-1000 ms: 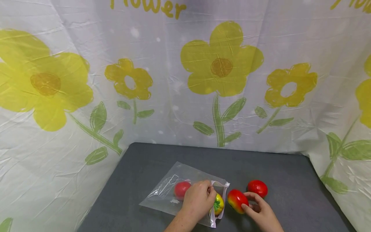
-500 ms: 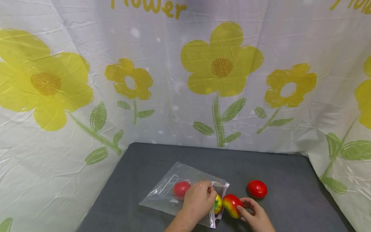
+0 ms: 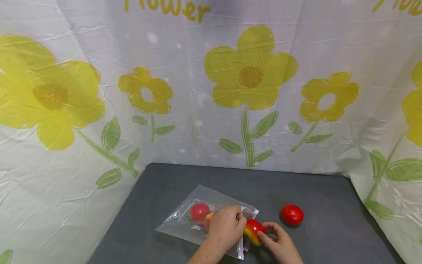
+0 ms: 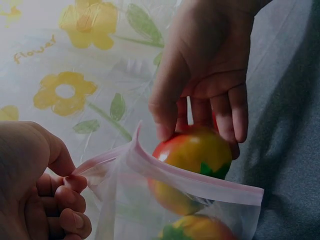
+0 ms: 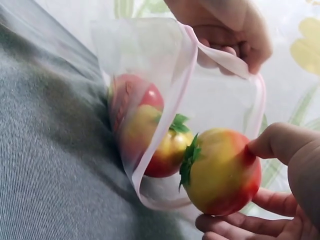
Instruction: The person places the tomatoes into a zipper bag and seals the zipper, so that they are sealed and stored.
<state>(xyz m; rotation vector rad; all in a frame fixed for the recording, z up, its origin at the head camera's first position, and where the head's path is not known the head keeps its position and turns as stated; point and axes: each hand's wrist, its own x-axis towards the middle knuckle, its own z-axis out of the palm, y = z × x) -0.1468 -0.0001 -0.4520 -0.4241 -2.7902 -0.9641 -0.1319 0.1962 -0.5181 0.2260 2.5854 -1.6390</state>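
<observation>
Head view shows a clear plastic zip bag with a pale pink rim lying on a dark grey counter, and its loading looks partly done: a round red fruit sits deep inside, and a red-and-yellow fruit with green leaves lies nearer the mouth, though the left hand hides part of the bag, so the full count cannot be told. A second glossy red-and-yellow fruit is right at the mouth in the right hand, whose thumb and fingers curve around it, spread to its width; the left hand's fingers are pinched together on the rim, and the mouth gapes. One smooth oval red fruit rests outside on the counter, apart from both hands, and seems the only loose piece left. Behind hangs a white cloth with yellow flowers, out of the way; what may hinder entry is the soft rim, which could fold under the held fruit, and the fruit just inside
</observation>
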